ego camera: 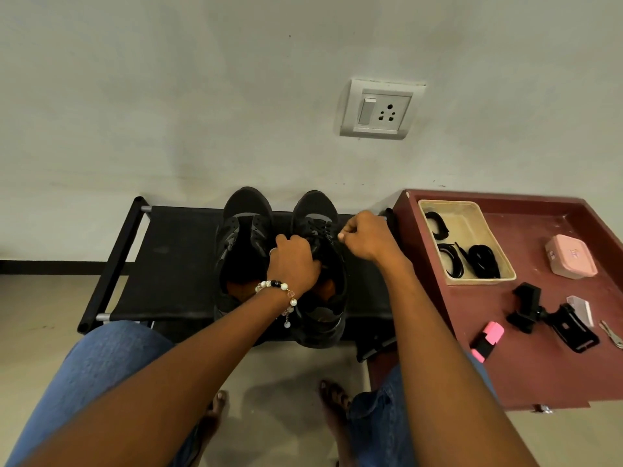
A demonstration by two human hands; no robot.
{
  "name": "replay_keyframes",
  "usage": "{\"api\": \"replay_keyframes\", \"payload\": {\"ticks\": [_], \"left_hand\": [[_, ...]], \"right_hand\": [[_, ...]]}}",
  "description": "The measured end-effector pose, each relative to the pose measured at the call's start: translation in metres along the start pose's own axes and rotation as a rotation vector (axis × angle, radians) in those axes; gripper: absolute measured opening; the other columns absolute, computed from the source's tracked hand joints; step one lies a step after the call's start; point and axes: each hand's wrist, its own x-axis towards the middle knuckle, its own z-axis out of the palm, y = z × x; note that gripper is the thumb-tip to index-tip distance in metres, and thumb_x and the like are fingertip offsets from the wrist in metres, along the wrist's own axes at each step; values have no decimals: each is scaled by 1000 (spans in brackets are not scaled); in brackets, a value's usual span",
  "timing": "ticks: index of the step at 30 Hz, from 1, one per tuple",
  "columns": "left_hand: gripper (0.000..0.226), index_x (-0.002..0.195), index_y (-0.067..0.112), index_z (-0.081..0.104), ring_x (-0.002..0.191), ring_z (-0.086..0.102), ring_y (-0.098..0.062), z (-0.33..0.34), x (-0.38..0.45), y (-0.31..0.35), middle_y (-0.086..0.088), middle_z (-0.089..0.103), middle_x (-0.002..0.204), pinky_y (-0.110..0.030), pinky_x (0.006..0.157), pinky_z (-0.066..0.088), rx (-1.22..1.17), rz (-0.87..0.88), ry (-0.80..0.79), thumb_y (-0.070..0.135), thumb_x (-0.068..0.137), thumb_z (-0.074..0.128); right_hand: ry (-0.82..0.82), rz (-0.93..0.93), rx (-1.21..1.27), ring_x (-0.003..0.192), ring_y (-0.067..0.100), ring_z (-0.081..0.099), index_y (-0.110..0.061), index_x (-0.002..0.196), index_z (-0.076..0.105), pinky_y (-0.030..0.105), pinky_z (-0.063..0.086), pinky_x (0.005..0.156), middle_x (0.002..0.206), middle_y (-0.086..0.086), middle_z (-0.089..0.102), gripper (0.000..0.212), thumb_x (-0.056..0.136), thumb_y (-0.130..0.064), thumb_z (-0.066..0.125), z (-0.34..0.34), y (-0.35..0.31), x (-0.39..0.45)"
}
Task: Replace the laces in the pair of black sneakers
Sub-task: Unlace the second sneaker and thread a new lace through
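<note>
Black mesh and black lace make this hard to read, so the judgement on progress is cautious. Taking the black shoe rack as the landmark: nearest the camera, over its front half, the left hand curls its fingers down into the throat of the right-hand sneaker, gripping the tongue or upper there. Just beyond, over the rack's right end, the right hand is closed, thumb against forefinger, pinching what looks like a thin black lace drawn out sideways from that shoe's eyelets. The left-hand sneaker sits beside it on the rack, toes to the wall, its tongue area open and seemingly unlaced.

So one shoe appears stripped and the other is being worked; whether this lace is going out or coming in I cannot tell. To the right of the rack, on the maroon table, a beige tray holds several coiled black laces, which suggests threading is largely still ahead.

No brand mark can be read on the shoes. A pink case further right carries a small label, too blurred to make out
</note>
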Motion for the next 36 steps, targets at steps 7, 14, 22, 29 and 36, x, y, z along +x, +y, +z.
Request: {"api": "replay_keyframes", "payload": {"ticks": [7, 14, 22, 29, 36], "left_hand": [[32, 108, -1, 56, 105, 52, -39, 5, 2, 0, -20, 48, 119, -40, 89, 46, -6, -33, 1, 28, 93, 59], [37, 115, -1, 54, 105, 54, -37, 8, 3, -2, -20, 47, 122, -37, 87, 47, 21, -36, 21, 29, 93, 59], [42, 119, 0, 51, 105, 54, -41, 20, 11, -5, -21, 42, 128, -37, 81, 47, 2, -75, 40, 31, 92, 60], [42, 122, -1, 49, 112, 52, -39, 31, 15, -5, -21, 39, 133, -36, 82, 49, 29, -75, 131, 30, 95, 56], [35, 124, 0, 49, 107, 57, -35, 36, 14, -3, -20, 40, 132, -36, 83, 51, 64, -103, 190, 20, 96, 53]], "right_hand": [[82, -36, 676, 80, 18, 61, -8, 81, 65, 25, 42, 61, 84, 7, 68, 27, 100, -12, 47, -20, -12, -9], [154, -442, 1618, 62, 17, 55, -14, 90, 52, 24, 34, 54, 71, 2, 64, 11, 100, -15, 48, -61, -22, -21], [19, -51, 146, 108, 23, 61, -17, 120, 63, 34, 48, 93, 118, 10, 65, 40, 87, -38, 71, -12, -2, -4], [-89, 38, 79, 100, 30, 64, 5, 98, 71, 35, 52, 86, 104, 19, 70, 26, 93, -20, 64, -4, -9, -4], [-8, 121, 327, 72, 18, 57, 5, 89, 69, 28, 44, 65, 78, 11, 64, 28, 98, -15, 53, -10, -9, -6]]}}
